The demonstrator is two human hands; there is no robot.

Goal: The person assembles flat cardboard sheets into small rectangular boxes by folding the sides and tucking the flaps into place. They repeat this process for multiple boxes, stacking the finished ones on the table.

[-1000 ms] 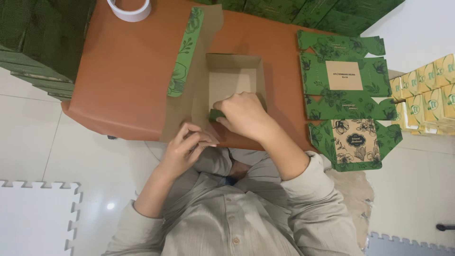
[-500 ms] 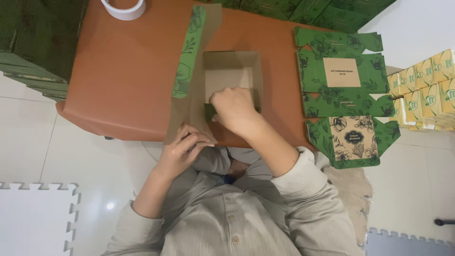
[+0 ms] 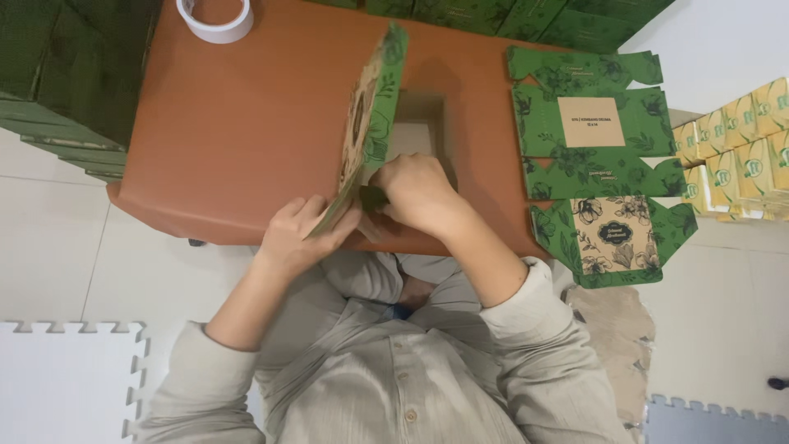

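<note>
Cardboard, thin and light, makes up the half-folded green box point(image 3: 386, 123) at the near edge of the brown table point(image 3: 246, 140); it looks stiff only along its creases and best taken by its flaps. The left hand point(image 3: 300, 234) pinches the raised printed flap between its fingers, while the right hand point(image 3: 419, 193) presses curled fingers onto a small flap at the box's near wall. Flat blanks point(image 3: 588, 123) crowd the right side, a tape roll point(image 3: 215, 20) sits at the far corner, and bare tabletop lies to the left.
</note>
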